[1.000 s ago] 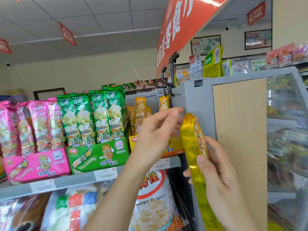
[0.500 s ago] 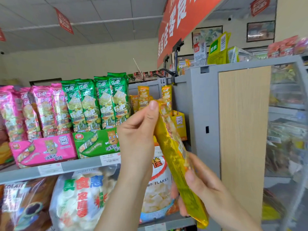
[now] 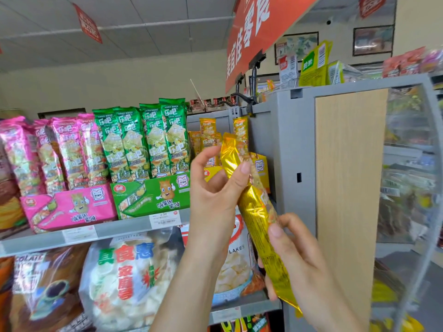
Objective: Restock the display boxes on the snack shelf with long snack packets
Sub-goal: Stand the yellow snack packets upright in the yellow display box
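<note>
Now both hands are working one yellow packet. A second ago the right hand alone was carrying it while the left hand was reaching to the yellow display box. Half a second ago the left was taking the very top. At this moment the left fingers are pinching it a little below the top seal, so the tip is poking up above them. The right fingers are curling round the lower half, thumb in front.

The packet is leaning, its top tilting over toward the box just behind the left fingers, its bottom seal hanging below the right fingers. It is not yet in the box. Judging by this, the left hand is steering the top while the right is getting ready to lift and feed it in beside the few yellow packs standing there.

The wrapper is looking like thin, glossy gold foil, crinkling and catching light, shaped as a long narrow tube with flat crimped ends; it will likely bend if squeezed. The boxes are seeming to be printed card with cut-down fronts. Left of the fingers, the green display box and pink display box are standing full on the grey shelf.
</note>
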{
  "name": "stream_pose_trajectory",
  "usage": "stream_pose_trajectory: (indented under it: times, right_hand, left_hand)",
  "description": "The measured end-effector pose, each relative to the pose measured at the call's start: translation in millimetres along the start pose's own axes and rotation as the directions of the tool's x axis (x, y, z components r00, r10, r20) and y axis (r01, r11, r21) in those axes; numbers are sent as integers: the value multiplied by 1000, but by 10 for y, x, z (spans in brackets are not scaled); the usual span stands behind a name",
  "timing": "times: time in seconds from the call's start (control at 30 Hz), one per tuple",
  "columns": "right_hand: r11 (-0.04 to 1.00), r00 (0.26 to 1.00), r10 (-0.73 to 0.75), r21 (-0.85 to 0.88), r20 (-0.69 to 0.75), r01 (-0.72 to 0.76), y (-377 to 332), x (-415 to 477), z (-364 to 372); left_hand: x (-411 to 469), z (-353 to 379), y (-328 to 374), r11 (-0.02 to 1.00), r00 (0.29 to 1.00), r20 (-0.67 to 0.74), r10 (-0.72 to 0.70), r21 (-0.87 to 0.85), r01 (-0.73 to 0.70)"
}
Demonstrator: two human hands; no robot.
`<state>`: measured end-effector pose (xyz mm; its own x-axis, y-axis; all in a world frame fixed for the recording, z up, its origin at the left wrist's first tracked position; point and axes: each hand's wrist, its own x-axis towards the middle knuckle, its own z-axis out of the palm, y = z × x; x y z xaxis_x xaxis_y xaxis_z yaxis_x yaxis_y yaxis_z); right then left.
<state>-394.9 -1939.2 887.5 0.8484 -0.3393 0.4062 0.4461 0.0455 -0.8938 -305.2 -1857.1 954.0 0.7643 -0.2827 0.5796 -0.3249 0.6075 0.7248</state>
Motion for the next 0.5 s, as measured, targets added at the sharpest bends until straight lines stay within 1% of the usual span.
stream_pose_trajectory:
  times: [0.1, 0.2, 0.23, 0.3, 0.37, 0.47, 0.5]
  right_hand:
    - [977, 988, -106, -196, -113, 82, 11, -21, 32]
    - [880, 940, -296, -431, -171, 199, 31, -15, 38]
    - [848, 926, -340, -480, -166, 225, 36, -11, 34]
    - [803, 914, -376, -545, -153, 239, 66, 9, 21]
    - [767, 907, -397, -594, -142, 243, 120, 36, 7]
    - [658, 880, -468, -697, -82, 285, 181, 74, 2]
    - [636, 878, -474, -712, -59, 296, 206, 85, -2]
  left_hand:
    - [-65, 15, -17, 998, 999, 3, 32, 56, -32]
    - [-129, 13, -54, 982, 998, -26, 49, 183, -43]
    - [-152, -1, -69, 978, 998, -37, 44, 206, -36]
    - [-195, -29, -112, 976, 997, -67, 42, 218, -27]
    - [-241, -43, -172, 969, 988, -140, 67, 243, -32]
    - [-295, -58, -291, 961, 958, -266, 107, 276, -31]
    - [-311, -69, -332, 957, 948, -296, 120, 289, -31]
